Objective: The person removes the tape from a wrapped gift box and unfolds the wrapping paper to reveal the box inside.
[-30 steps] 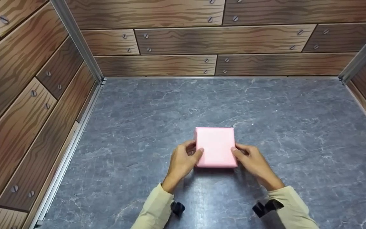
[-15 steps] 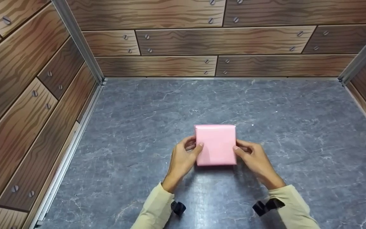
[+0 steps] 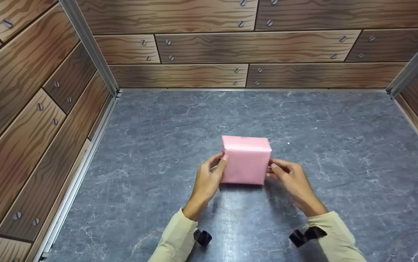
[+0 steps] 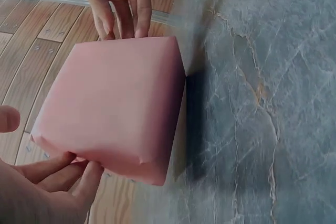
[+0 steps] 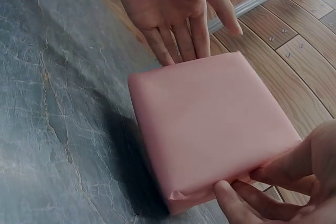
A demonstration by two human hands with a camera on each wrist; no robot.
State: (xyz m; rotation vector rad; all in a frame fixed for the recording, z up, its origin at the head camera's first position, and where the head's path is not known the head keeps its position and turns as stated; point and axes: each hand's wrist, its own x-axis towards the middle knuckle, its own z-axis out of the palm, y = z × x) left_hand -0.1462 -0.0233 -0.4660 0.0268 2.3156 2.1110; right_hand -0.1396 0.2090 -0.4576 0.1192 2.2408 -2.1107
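Observation:
A pink paper-wrapped box (image 3: 247, 165) stands tipped up between the two hands, close over the grey floor panel. My left hand (image 3: 209, 178) has its fingertips against the box's left side; in the right wrist view that thumb is apart from the box. On the opposite side, my right hand (image 3: 292, 180) touches with its fingertips, its thumb off the front face in the head view. Folded wrapping shows at the end under the left fingers (image 4: 86, 174) and likewise by the right fingers (image 5: 233, 195). The box's underside is hidden in the head view.
Marbled grey panel (image 3: 158, 138) forms the surface underneath. Wood-print walls (image 3: 201, 47) rise at the back, left and right, with metal rails (image 3: 89, 47) in the corners. Black wrist mounts (image 3: 203, 238) sit at both sleeves.
The box has tipped so its far side now shows above the front face, and it has turned slightly. Both thumbs have slid from its face toward or past the side edges.

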